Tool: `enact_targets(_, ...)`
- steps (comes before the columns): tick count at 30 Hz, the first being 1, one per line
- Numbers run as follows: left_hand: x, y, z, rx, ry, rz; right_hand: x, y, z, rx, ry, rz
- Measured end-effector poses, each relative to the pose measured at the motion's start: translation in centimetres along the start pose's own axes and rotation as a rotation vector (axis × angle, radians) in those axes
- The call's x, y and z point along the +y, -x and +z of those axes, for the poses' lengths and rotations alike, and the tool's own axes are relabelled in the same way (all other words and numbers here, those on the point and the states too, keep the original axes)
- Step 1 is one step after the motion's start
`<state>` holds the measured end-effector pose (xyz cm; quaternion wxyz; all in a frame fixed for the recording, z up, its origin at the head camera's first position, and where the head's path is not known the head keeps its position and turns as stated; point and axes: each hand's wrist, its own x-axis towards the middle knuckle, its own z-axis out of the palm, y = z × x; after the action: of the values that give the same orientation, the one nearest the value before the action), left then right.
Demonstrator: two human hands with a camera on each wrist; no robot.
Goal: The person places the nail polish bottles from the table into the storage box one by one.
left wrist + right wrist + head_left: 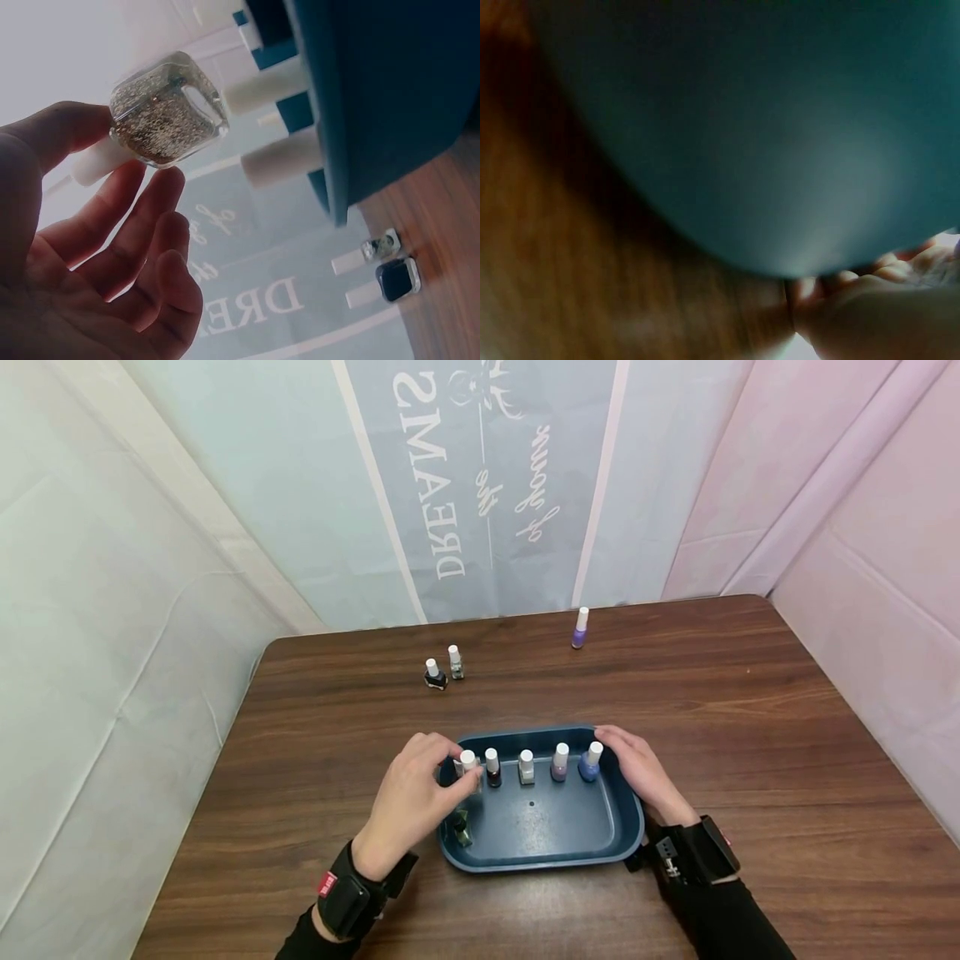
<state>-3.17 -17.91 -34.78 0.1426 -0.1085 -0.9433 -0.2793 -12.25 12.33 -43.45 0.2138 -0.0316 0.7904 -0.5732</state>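
My left hand (420,781) pinches a nail polish bottle (169,111) between thumb and index finger, at its white cap; clear glass with gold-silver glitter shows in the left wrist view. It is over the left end of a dark blue tray (540,864). Inside the tray a row of white-capped polish bottles runs along the far side: a dark one (492,768), a clear one (527,768), a pale purple one (560,763) and a blue one (591,763). A dark green bottle (461,828) lies near the left wall. My right hand (641,772) holds the tray's right end.
On the wooden table (337,710), beyond the tray, stand a black polish bottle (435,675) and a clear glittery one (457,663). A purple bottle (580,628) stands near the back edge. Printed fabric (510,485) hangs behind the table.
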Motion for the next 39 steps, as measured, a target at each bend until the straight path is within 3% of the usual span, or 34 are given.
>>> enact_targets(11,0.4,0.5,1.4,-0.066,-0.059,0.084,-0.2,-0.1,0.1,0.008,-0.033,-0.006)
enact_targets(23,0.5,1.3,2.7,-0.133,-0.109,0.086,-0.3,-0.1,0.2,0.002,-0.028,-0.003)
enact_targets(39,0.4,2.6,4.2,-0.14,-0.235,0.097,-0.1,-0.1,0.0,-0.005,-0.028,0.005)
